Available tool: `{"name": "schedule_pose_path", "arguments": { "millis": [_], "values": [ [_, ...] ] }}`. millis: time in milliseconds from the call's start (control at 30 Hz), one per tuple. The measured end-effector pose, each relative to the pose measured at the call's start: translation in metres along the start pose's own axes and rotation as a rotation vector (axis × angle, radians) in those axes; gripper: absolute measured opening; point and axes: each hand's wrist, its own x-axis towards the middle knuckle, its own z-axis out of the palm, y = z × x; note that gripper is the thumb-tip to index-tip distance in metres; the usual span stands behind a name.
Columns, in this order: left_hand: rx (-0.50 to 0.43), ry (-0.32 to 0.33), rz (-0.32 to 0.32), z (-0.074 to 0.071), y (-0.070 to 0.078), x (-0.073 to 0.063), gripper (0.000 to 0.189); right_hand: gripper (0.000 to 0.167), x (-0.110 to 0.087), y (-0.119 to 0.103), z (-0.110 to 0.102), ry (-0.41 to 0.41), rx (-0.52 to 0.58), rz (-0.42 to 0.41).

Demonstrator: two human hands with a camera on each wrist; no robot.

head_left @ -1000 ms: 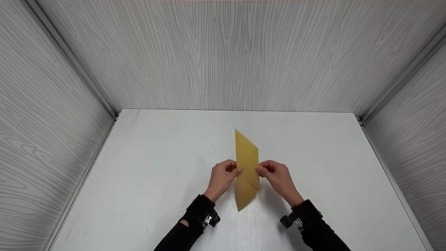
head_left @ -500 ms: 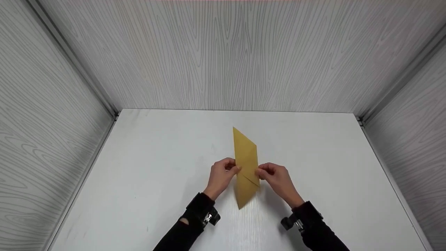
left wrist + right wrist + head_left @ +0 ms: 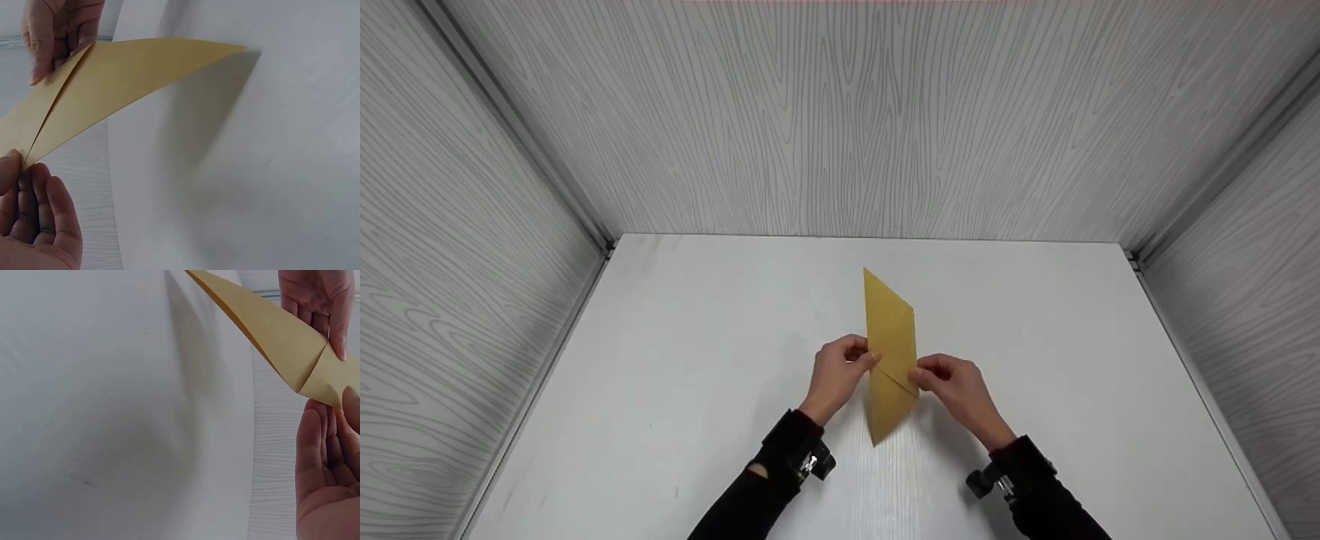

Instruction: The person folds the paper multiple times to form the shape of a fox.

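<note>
A folded sheet of yellow paper (image 3: pixel 891 330) is held up over the white table, long and narrow with pointed ends. A diagonal folded edge crosses its lower part. My left hand (image 3: pixel 837 375) pinches its left side between thumb and fingers. On the opposite side, my right hand (image 3: pixel 960 390) pinches the right edge near the diagonal fold. Seen from the left wrist, the paper (image 3: pixel 129 73) stretches above the table with its shadow below. In the right wrist view the paper's layers (image 3: pixel 264 332) gape slightly along one long edge.
The white tabletop (image 3: pixel 697 337) lies under both hands. Grey wood-grain panels stand at the back (image 3: pixel 840 120), on the left (image 3: pixel 457 262) and on the right (image 3: pixel 1252 255). Black straps with small cameras sit on both wrists.
The paper has shifted slightly away from me, toward the back of the table. My left hand has risen a little with it; my right hand has slid slightly lower along the paper's edge.
</note>
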Motion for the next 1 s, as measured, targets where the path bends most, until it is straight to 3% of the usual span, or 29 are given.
{"name": "schedule_pose_path", "arguments": {
  "millis": [300, 567, 767, 1000],
  "values": [
    [-0.041, 0.003, 0.007, -0.0004, 0.005, 0.0029, 0.014, 0.012, -0.0043, -0.0013, 0.0022, 0.034, -0.025, -0.019],
    [-0.014, 0.02, 0.004, -0.0043, 0.0046, 0.005, 0.012, 0.016, -0.0062, 0.0067, 0.0033, -0.023, 0.037, 0.02],
    [-0.032, 0.005, -0.021, -0.0056, 0.0067, 0.0067, 0.015, 0.013, -0.0084, 0.0043, 0.0034, -0.006, 0.002, -0.021],
    [-0.05, 0.015, -0.032, -0.0078, 0.008, 0.0091, 0.018, 0.013, -0.0096, 0.0017, 0.0049, -0.025, 0.013, 0.005]
  ]
}}
